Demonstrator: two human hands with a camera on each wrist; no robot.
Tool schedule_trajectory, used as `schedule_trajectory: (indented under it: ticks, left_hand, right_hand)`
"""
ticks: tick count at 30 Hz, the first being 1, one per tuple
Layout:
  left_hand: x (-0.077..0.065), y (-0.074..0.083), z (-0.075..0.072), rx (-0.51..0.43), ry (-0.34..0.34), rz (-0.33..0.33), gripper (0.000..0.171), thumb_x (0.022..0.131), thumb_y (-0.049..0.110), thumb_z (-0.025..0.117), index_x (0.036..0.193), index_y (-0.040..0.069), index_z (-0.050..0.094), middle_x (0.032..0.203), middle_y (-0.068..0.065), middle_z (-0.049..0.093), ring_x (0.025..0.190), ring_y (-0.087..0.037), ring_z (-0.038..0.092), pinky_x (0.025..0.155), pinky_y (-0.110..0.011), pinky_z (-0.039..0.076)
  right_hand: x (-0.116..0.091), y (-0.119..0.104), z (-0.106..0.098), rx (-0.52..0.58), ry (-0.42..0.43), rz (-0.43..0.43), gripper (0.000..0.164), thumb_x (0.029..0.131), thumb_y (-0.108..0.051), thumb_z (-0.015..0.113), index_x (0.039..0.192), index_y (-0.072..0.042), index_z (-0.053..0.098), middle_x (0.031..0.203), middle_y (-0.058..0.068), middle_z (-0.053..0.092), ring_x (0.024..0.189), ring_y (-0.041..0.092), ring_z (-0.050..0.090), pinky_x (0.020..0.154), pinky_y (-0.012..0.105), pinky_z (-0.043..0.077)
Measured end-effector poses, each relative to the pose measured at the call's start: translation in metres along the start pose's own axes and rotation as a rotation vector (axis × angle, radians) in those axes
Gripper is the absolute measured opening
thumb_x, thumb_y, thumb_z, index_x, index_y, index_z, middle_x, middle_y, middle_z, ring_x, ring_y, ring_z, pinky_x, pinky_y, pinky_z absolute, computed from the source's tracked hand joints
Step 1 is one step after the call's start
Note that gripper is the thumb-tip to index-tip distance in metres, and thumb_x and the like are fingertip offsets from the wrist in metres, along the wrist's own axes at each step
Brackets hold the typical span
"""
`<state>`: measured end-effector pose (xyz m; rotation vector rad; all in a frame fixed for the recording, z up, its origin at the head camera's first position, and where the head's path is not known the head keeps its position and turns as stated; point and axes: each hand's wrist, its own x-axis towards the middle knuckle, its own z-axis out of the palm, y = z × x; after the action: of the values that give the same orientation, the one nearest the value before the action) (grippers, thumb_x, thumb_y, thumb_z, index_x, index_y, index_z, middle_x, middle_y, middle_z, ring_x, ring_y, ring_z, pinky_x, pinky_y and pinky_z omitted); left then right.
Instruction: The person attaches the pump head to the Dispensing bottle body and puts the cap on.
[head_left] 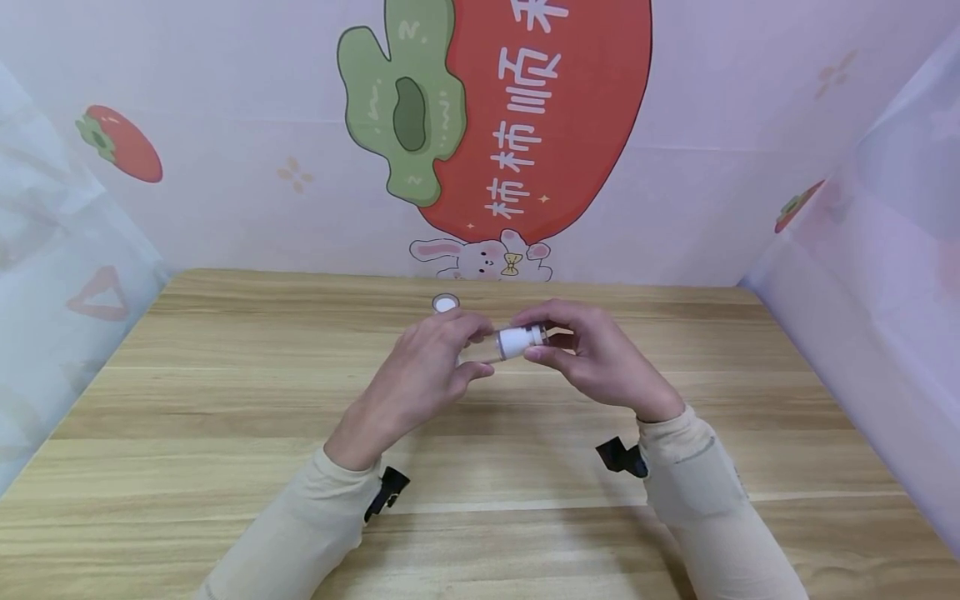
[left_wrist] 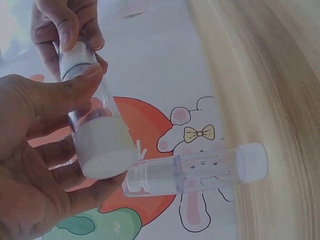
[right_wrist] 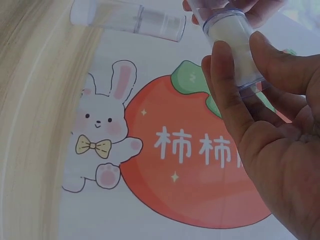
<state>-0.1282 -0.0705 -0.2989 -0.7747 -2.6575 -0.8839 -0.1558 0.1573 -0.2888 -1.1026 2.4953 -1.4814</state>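
Note:
Both hands hold a clear pump bottle [head_left: 516, 342] with white parts, tilted on its side above the table. My left hand [head_left: 423, 367] grips its clear body; in the left wrist view the white base [left_wrist: 105, 152] faces the camera. My right hand [head_left: 603, 354] pinches the other end, where the white pump section sits under a clear cap, with thumb and fingers on either side [right_wrist: 235, 47]. Behind the left hand a second clear bottle [head_left: 446, 303] of the same kind stands upright on the table; its white base [left_wrist: 251, 162] shows in the left wrist view.
The wood-grain table [head_left: 225, 400] runs back to a printed cloth backdrop [head_left: 262, 225] with a large persimmon and a rabbit. Cloth side walls [head_left: 862, 292] border the table left and right. Black wrist mounts [head_left: 622, 457] stick out from the sleeves.

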Motion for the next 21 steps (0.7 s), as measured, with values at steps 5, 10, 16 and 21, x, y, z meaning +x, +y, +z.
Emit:
schedule_trajectory:
  ticks: [5, 10, 16, 21]
  left_hand:
    - [0.0004, 0.0016, -0.0012, -0.012, -0.010, -0.014, 0.038, 0.078, 0.012, 0.089, 0.111, 0.007, 0.072, 0.106, -0.004, 0.071, 0.090, -0.021, 0.064, 0.076, -0.036, 0.055]
    - [0.0003, 0.0030, -0.0024, -0.014, -0.017, -0.022, 0.038, 0.077, 0.012, 0.090, 0.110, 0.007, 0.073, 0.105, -0.004, 0.071, 0.089, -0.021, 0.064, 0.076, -0.037, 0.055]
    - [-0.0001, 0.0017, -0.0032, -0.033, 0.005, -0.026, 0.037, 0.077, 0.012, 0.090, 0.111, 0.007, 0.075, 0.104, -0.002, 0.072, 0.088, -0.019, 0.063, 0.075, -0.036, 0.053]
    - [0.0001, 0.0008, -0.0031, -0.050, 0.017, -0.020, 0.037, 0.078, 0.012, 0.089, 0.111, 0.007, 0.075, 0.102, -0.002, 0.073, 0.089, -0.019, 0.065, 0.074, -0.037, 0.053]
  right_hand:
    - [0.0000, -0.0002, -0.0001, -0.004, -0.005, -0.001, 0.031, 0.088, 0.009, 0.072, 0.118, 0.000, 0.070, 0.112, 0.007, 0.070, 0.096, 0.022, 0.066, 0.084, 0.033, 0.058]
    - [0.0005, 0.0004, 0.0004, -0.010, -0.012, -0.011, 0.031, 0.088, 0.009, 0.072, 0.118, 0.000, 0.070, 0.111, 0.007, 0.070, 0.096, 0.021, 0.066, 0.085, 0.033, 0.058]
    - [0.0016, -0.0019, 0.0028, -0.015, 0.011, -0.006, 0.029, 0.089, 0.007, 0.073, 0.116, -0.003, 0.071, 0.110, 0.004, 0.070, 0.092, 0.020, 0.067, 0.083, 0.034, 0.059]
    - [0.0018, -0.0033, 0.0045, -0.031, 0.029, 0.008, 0.030, 0.088, 0.007, 0.073, 0.116, -0.003, 0.072, 0.111, 0.003, 0.070, 0.092, 0.019, 0.066, 0.083, 0.033, 0.059]
